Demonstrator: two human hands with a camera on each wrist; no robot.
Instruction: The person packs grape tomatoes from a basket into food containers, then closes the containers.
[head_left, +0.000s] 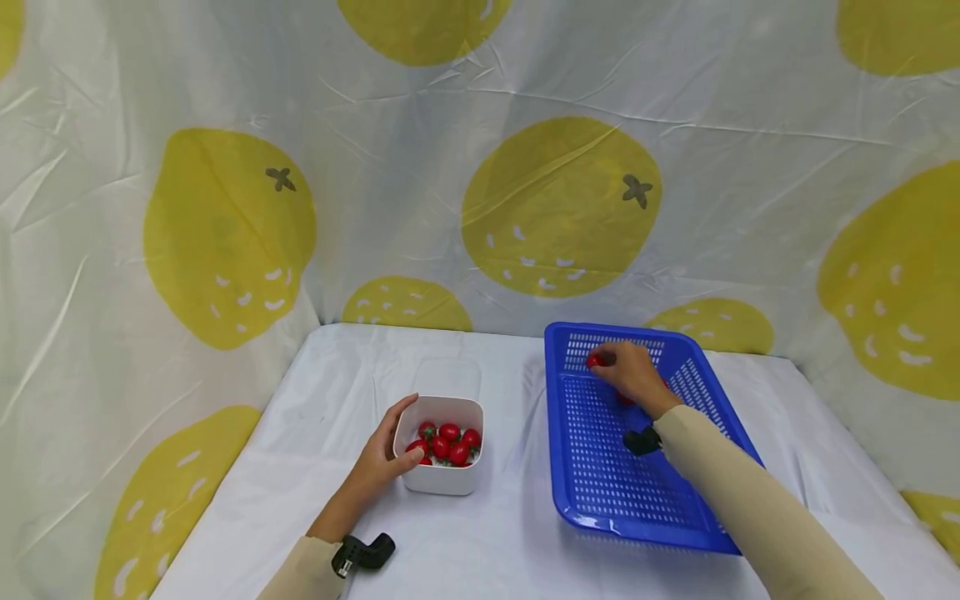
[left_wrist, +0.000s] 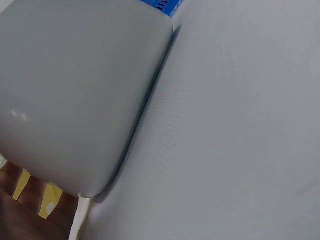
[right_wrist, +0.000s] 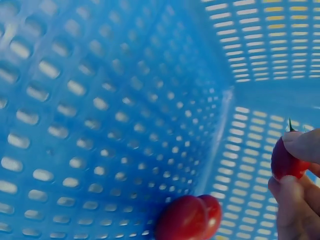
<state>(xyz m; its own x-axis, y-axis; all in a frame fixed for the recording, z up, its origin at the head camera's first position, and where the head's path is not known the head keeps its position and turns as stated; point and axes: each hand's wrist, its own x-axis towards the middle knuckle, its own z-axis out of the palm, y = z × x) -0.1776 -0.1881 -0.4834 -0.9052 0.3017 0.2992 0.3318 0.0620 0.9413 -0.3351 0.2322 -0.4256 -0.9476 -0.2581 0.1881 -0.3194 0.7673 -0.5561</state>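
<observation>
In the head view my left hand (head_left: 381,452) holds the side of a white square tub (head_left: 442,481), its thumb over the near rim. Several cherry tomatoes (head_left: 440,447) with green stems lie in the tub. My right hand (head_left: 633,377) is inside the blue basket (head_left: 600,521), near its far wall. Between thumb and fingertips it pinches a red cherry tomato (right_wrist: 286,159), whose green stem points up in the right wrist view. Other red tomatoes (right_wrist: 186,218) lie on the basket floor below that hand. The left wrist view shows the tub's smooth wall (left_wrist: 75,90) close up.
A clear, see-through lid (head_left: 447,375) lies on the white cloth (head_left: 322,400) behind the tub. The basket stands to the right of the tub, with slotted walls and raised rims. A curtain (head_left: 405,183) printed with yellow lemons hangs behind and along the left side.
</observation>
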